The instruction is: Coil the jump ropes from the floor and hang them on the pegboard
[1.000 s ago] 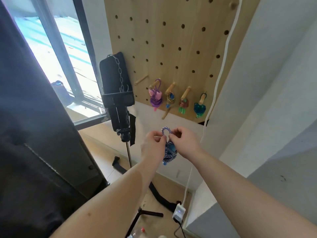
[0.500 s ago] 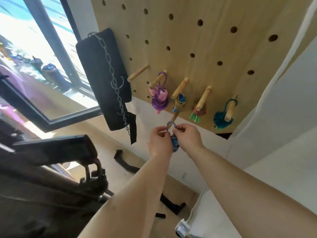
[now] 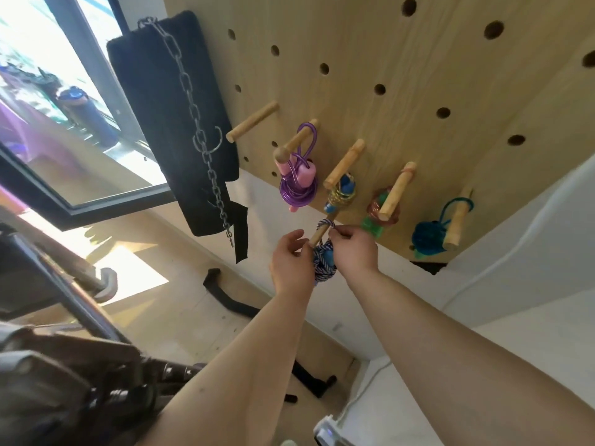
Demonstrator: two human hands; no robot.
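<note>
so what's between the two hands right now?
Head view: the blue-and-white coiled rope and the lower peg its loop is slipping over, between left hand and right hand.

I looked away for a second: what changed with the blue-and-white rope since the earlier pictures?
Both hands, left and right, carried the blue-and-white rope up from mid-air to the pegboard; its loop now sits over the lower peg. Both hands still hold it. The four ropes already hung stayed put.

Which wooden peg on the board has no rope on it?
The leftmost peg, next to the black pad. The other upper pegs each carry a coiled rope, and the lower peg has the blue-and-white rope looped over it.
</note>
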